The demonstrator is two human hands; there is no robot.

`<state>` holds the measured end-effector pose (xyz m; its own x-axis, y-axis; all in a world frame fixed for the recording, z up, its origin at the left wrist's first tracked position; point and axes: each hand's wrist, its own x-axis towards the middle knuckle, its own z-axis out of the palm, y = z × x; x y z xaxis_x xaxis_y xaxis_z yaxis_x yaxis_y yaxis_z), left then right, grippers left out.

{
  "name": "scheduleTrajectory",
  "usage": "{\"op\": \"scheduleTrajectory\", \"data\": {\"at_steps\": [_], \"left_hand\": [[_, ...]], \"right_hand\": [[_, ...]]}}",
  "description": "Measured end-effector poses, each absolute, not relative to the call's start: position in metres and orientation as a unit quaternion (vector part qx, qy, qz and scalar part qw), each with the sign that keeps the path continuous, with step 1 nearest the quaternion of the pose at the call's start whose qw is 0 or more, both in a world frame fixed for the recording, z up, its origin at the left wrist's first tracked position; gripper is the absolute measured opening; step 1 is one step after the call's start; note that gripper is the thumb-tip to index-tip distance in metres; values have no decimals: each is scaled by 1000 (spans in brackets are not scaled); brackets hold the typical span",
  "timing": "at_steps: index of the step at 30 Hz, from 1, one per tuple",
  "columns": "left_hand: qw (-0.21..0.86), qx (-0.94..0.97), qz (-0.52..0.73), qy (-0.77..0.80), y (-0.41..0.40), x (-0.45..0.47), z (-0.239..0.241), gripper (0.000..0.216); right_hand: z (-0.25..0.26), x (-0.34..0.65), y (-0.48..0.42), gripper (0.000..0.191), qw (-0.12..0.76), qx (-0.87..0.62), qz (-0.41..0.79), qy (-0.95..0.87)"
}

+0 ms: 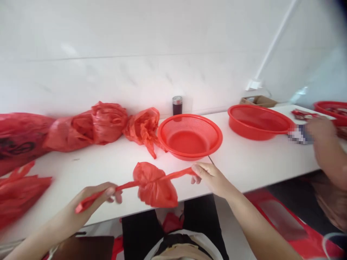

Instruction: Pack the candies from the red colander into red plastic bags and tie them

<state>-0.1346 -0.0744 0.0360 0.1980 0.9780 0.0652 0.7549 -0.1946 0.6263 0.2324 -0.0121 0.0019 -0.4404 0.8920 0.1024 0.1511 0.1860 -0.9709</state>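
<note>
My feed bright, evenly lit; white wall [135, 54] washed out, pinkish cast above red basket [189, 135]. Tabletop [81, 169] shadows faint. I see motion blur on co-worker's hand [322, 131] at right; edges bowed, top-right corner dark.

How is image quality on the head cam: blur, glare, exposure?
Head view: left hand and red bag motion-smeared, right hand sharper; white wall overexposed, near featureless; co-worker's hand at right heavily blurred; dark vignette in the top-right corner.
</note>
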Motion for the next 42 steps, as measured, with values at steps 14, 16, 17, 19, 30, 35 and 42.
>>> {"op": "scheduleTrajectory", "data": {"at_steps": [14,16,17,19,30,35,42], "left_hand": [[220,747,322,539,-22,-74,-22,35],[210,735,312,564,-18,-71,-33,38],[210,734,294,575,-17,-71,-37,39],[214,733,254,594,-15,-73,-41,41],[187,690,94,693,-1,-98,-53,46],[151,701,44,695,19,-94,-60,49],[106,726,-49,678,38,-91,-70,57]], "right_hand": [[-61,117,7,35,397,-449,321,-733],[-75,106,9,38,354,-489,288,-743],[-80,102,12,39,330,-500,284,-749],[-86,100,21,41,289,-511,276,-761],[-104,113,71,37,205,-549,197,-786],[-110,112,75,36,182,-566,169,-786],[-113,110,77,36,172,-581,143,-783]]}}
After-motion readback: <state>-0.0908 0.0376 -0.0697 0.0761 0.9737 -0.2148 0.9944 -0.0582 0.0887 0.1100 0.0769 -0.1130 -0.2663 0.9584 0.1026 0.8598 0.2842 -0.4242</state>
